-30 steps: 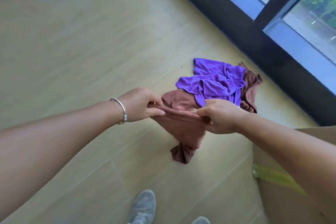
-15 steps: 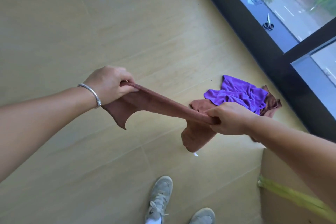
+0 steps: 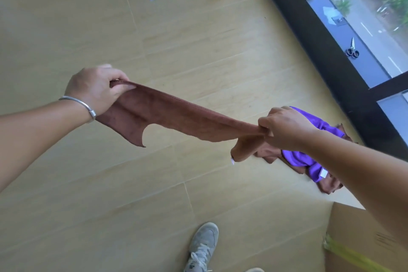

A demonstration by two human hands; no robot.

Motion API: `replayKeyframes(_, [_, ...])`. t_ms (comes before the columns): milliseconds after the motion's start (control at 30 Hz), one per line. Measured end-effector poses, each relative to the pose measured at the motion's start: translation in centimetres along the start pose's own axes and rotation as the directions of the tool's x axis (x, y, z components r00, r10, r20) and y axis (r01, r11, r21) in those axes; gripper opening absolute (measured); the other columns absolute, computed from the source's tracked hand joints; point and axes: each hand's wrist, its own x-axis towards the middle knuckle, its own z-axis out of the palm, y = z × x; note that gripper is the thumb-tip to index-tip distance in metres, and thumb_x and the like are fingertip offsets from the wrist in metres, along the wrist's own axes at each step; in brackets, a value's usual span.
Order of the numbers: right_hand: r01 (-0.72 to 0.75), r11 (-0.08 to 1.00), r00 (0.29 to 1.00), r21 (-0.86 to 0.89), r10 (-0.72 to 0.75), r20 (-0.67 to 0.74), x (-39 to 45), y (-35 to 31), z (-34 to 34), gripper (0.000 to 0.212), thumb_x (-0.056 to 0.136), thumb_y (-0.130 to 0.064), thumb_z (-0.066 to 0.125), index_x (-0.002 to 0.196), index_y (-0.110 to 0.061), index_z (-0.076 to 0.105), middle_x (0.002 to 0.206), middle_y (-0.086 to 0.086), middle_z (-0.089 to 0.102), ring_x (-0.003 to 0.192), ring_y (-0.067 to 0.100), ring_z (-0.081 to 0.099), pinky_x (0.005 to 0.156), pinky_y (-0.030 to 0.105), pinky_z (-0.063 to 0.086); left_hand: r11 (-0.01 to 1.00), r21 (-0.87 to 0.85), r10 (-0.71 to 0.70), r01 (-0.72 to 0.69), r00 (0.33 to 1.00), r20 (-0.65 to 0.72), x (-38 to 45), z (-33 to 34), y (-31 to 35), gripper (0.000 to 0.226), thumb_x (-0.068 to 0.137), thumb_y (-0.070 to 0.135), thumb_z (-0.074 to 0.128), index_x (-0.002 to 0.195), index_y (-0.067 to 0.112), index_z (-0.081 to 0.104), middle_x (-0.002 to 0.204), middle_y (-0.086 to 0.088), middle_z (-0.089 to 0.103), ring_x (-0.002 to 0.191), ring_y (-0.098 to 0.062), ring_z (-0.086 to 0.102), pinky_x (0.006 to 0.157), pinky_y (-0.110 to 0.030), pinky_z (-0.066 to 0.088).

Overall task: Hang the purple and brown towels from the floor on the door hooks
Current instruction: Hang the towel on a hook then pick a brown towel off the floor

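A brown towel [image 3: 176,117] is off the floor [image 3: 198,51] and stretched taut between both hands, its hemmed top edge running from upper left down to the right. The left hand [image 3: 97,88] pinches one corner with curled fingers and thumb, and the right hand [image 3: 284,128] is clamped on the other end, where spare cloth bunches and droops below the knuckles. The purple towel [image 3: 309,157] lies crumpled on the floor near the dark window frame [image 3: 331,62], on top of more brown cloth [image 3: 331,185] (another brown towel, most likely, though I cannot tell for sure), partly hidden behind the right forearm. So the step in hand looks like the first pick: one towel lifted and spread to find an edge for hanging, nothing hung yet. No door or hooks appear in this view, so the next move calls for turning toward them while keeping the top edge tight, then draping its middle over a hook. The rest of the pile waits beside a cardboard box [image 3: 364,238] at the lower right.
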Motion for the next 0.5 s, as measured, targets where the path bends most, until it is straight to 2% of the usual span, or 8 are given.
replayKeyframes(133, [-0.039,0.999,0.986,0.007,0.040,-0.162,3.0,-0.5,-0.9,0.005,0.075,-0.019,0.059,0.080,-0.019,0.058,0.072,-0.005,0.063,0.087,0.024,0.052,0.084,0.033,0.038,0.998,0.050,-0.047,0.049,0.997,-0.055,0.5,-0.9,-4.4,0.018,0.084,0.049,0.061,0.086,0.032,0.066,0.081,0.008,0.055,0.076,-0.022,0.052,0.064,-0.031,0.036])
replayKeyframes(200, [0.011,0.998,0.984,0.059,-0.001,-0.177,4.3,-1.4,-1.2,0.006,0.071,-0.017,0.061,0.076,-0.016,0.057,0.066,-0.001,0.062,0.080,0.027,0.054,0.081,0.035,0.043,0.993,0.075,-0.086,0.092,0.993,-0.079,0.3,-0.9,-6.7,0.022,0.083,0.054,0.056,0.090,0.034,0.065,0.078,0.007,0.052,0.074,-0.020,0.050,0.063,-0.030,0.035])
replayKeyframes(267, [0.063,0.993,0.983,0.102,-0.044,-0.178,5.2,-2.8,-1.1,0.015,0.076,-0.028,0.052,0.074,-0.014,0.057,0.063,0.002,0.064,0.076,0.029,0.059,0.071,0.035,0.048,0.986,0.093,-0.133,0.141,0.987,-0.092,-0.2,-0.8,-9.2,0.025,0.085,0.054,0.052,0.093,0.034,0.064,0.078,0.006,0.050,0.074,-0.023,0.053,0.063,-0.033,0.040])
replayKeyframes(333, [0.096,0.990,0.973,0.103,-0.071,-0.221,5.6,-4.4,-0.1,0.024,0.082,-0.036,0.045,0.075,-0.016,0.057,0.064,0.001,0.066,0.091,0.028,0.066,0.054,0.029,0.045,0.973,0.114,-0.189,0.199,0.978,-0.092,-1.1,-0.2,-11.7,0.025,0.086,0.048,0.051,0.096,0.031,0.066,0.081,0.003,0.051,0.079,-0.032,0.056,0.067,-0.039,0.047])
replayKeyframes(367, [0.112,0.987,0.971,0.113,-0.084,-0.223,5.6,-5.5,0.8,0.017,0.083,-0.030,0.049,0.078,-0.016,0.057,0.065,0.000,0.066,0.101,0.030,0.065,0.056,0.031,0.046,0.961,0.141,-0.227,0.237,0.970,-0.086,-1.6,0.3,-13.1,0.023,0.087,0.042,0.051,0.096,0.029,0.067,0.083,-0.001,0.053,0.082,-0.036,0.056,0.069,-0.042,0.048])
replayKeyframes(400, [0.123,0.983,0.976,0.137,-0.095,-0.196,5.5,-6.8,1.8,0.008,0.083,-0.023,0.053,0.082,-0.016,0.057,0.067,-0.001,0.065,0.102,0.037,0.062,0.066,0.039,0.051,0.940,0.182,-0.280,0.288,0.958,-0.068,-2.2,1.0,-14.3,0.020,0.089,0.036,0.052,0.096,0.027,0.069,0.087,-0.007,0.056,0.085,-0.039,0.055,0.071,-0.045,0.049])
replayKeyframes(433, [0.126,0.977,0.981,0.173,-0.097,-0.166,5.4,-8.2,3.0,0.005,0.082,-0.018,0.053,0.085,-0.016,0.057,0.070,-0.002,0.064,0.093,0.041,0.060,0.073,0.046,0.052,0.907,0.232,-0.355,0.353,0.934,-0.034,-3.1,1.9,-15.5,0.019,0.090,0.029,0.053,0.097,0.026,0.070,0.090,-0.011,0.057,0.089,-0.041,0.055,0.075,-0.047,0.049])
replayKeyframes(500, [0.127,0.954,0.990,0.272,-0.106,-0.089,5.1,-11.3,6.0,0.010,0.081,-0.017,0.049,0.089,-0.017,0.054,0.079,-0.002,0.062,0.074,0.037,0.058,0.066,0.047,0.052,0.807,0.345,-0.535,0.480,0.840,0.084,-5.2,4.0,-17.0,0.022,0.088,0.019,0.053,0.098,0.026,0.071,0.097,-0.014,0.059,0.094,-0.040,0.055,0.081,-0.048,0.050])
